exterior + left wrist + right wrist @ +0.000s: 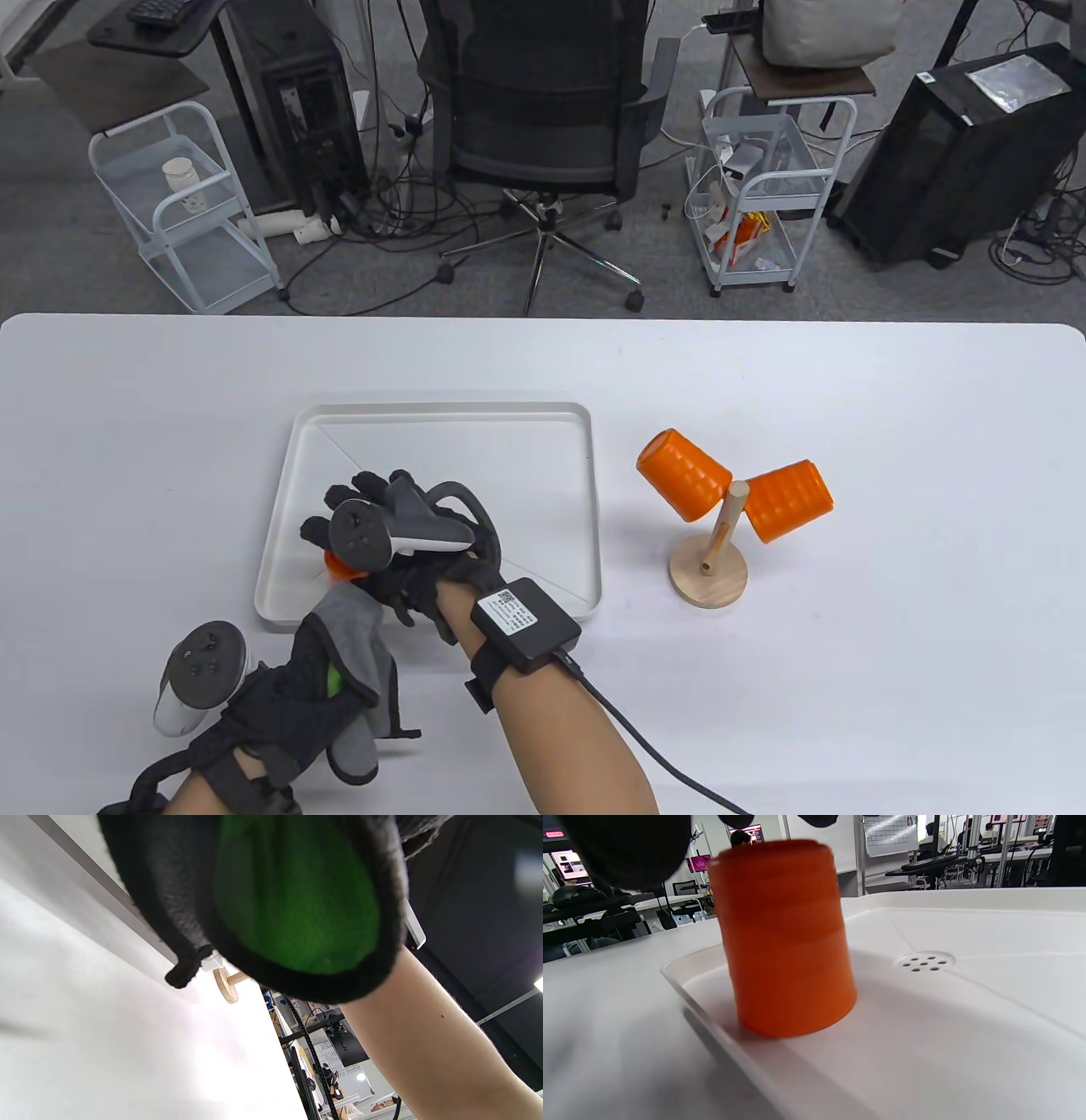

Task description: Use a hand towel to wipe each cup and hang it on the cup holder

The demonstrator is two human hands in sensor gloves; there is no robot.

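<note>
Cup (785, 938) stands mouth-down in tray (543, 424), near corner. Right hand (399, 535) hovers over it; grasp not visible, cannot tell. Left hand (280, 713) clutches towel (361, 632). Cup likely light, rigid, ribbed; take sides near top.

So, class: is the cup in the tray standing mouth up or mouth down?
Mouth down. In the right wrist view the cup stands in the tray with its closed, narrower end on top and wider rim below.
</note>
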